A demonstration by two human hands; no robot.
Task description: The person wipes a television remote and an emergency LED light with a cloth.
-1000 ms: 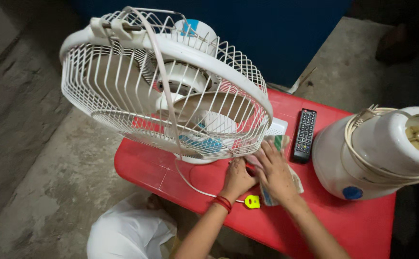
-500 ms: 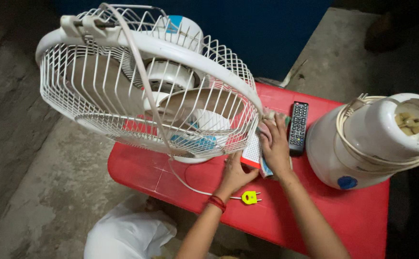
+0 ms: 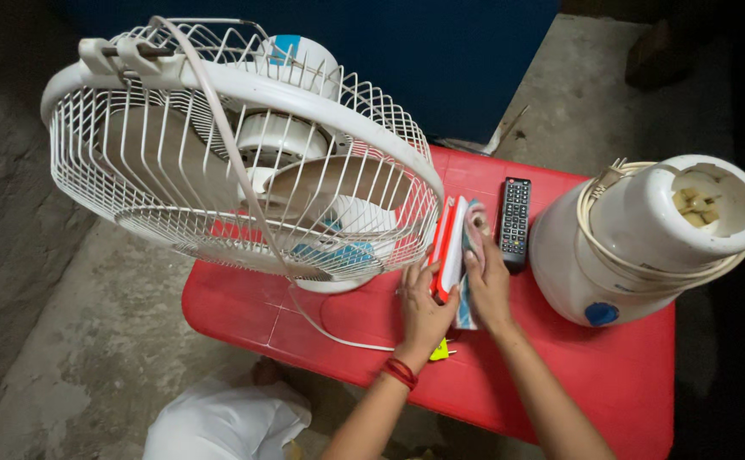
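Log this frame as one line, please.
left hand: holds flat device on edge | right hand: presses cloth on it | nearby: fan, remote, red table

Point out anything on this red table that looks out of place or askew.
The flat white-and-red device stands on its edge, propped between the left hand and the right hand, which presses a cloth to it. The fan's cord trails loose across the table.

A large white fan [image 3: 245, 153] stands on the red counter [image 3: 577, 375]. A black remote [image 3: 515, 220] lies beside a white mixer base [image 3: 637, 247]. A yellow plug [image 3: 442, 350] lies near the front edge.
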